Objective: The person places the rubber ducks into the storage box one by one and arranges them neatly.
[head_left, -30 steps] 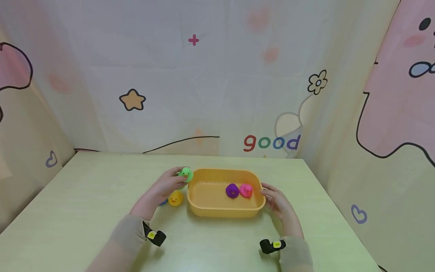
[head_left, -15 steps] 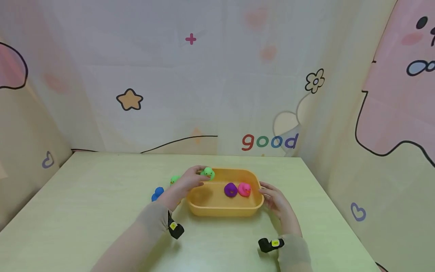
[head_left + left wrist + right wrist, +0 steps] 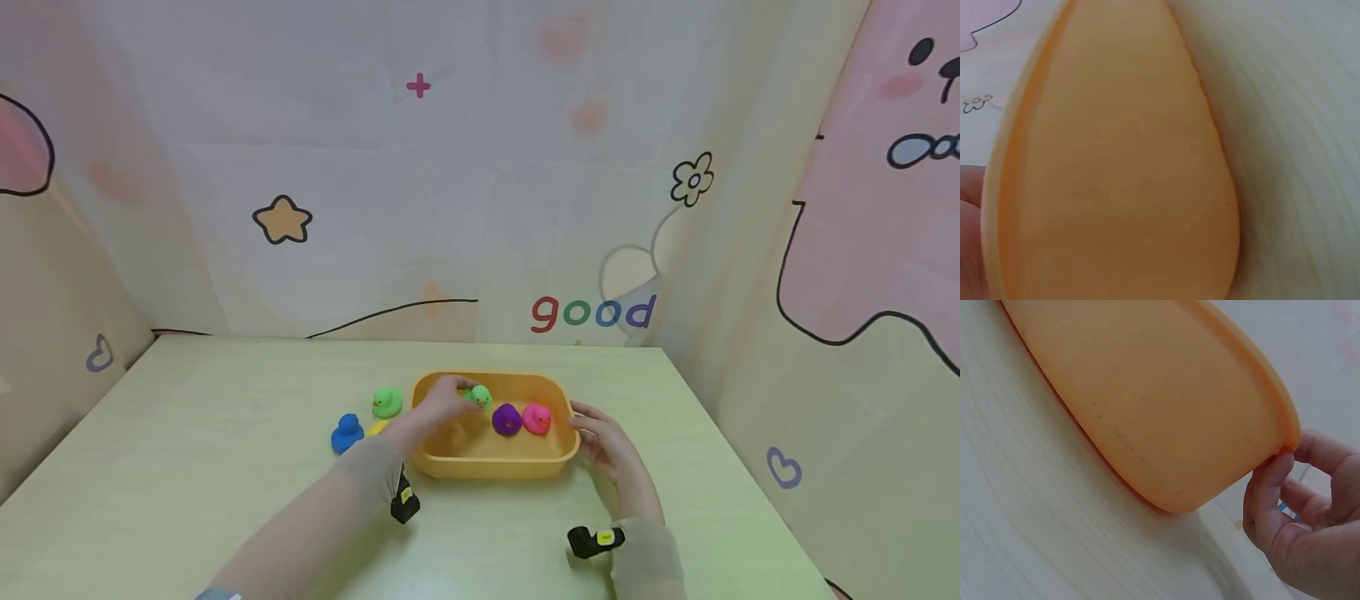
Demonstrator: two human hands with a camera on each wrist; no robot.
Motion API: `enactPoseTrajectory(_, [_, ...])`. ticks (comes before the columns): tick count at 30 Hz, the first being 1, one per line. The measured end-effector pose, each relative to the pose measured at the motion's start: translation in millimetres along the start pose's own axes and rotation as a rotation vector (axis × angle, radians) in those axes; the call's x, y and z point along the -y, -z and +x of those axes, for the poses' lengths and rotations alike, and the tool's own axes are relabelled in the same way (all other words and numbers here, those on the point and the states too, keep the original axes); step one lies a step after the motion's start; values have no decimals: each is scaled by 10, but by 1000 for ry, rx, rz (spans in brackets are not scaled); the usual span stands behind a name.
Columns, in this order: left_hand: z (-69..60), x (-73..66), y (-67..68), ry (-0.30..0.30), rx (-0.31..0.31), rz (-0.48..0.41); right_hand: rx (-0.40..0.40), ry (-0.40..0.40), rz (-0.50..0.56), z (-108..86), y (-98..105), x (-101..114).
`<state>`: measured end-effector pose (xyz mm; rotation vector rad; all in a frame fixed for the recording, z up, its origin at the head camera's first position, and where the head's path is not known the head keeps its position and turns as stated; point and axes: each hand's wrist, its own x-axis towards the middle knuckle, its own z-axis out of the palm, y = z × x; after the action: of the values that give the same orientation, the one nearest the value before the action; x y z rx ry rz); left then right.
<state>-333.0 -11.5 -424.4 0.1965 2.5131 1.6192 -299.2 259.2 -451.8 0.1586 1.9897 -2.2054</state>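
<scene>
In the head view, my left hand (image 3: 444,402) reaches over the left side of a yellow-orange plastic basin (image 3: 495,469). It holds a green rubber duck (image 3: 481,398) low inside; whether the duck touches the floor of the basin I cannot tell. A purple rubber duck (image 3: 507,420) and a pink rubber duck (image 3: 537,418) sit to its right in the basin. My right hand (image 3: 615,450) grips the basin's right end, and the right wrist view shows its fingers (image 3: 1275,465) pinching the rim. The basin's wall (image 3: 1122,162) hides the held duck in the left wrist view.
Left of the basin on the pale table (image 3: 225,467) stand another green duck (image 3: 387,403), a blue duck (image 3: 347,434) and a yellow duck (image 3: 377,427), partly covered by my left forearm. A printed cloth (image 3: 450,208) hangs behind and at the sides.
My left hand has carried the green duck rightward from beside the basin, over its rim and down inside. The right hand keeps its grip on the basin's right end.
</scene>
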Motion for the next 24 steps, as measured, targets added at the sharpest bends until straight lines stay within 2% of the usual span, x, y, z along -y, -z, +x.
enactPoseTrajectory(6, [59,52,-56,-4,-1,114,-10,-1,-16,0,4,-2])
enactPoseTrajectory(13, [64,115,-89,-1,5,234,-3,6,-29,3,10,-6])
enactPoseTrajectory(24, [82,135,-110,-21,13,322,-9,4,-31,-12,-7,8])
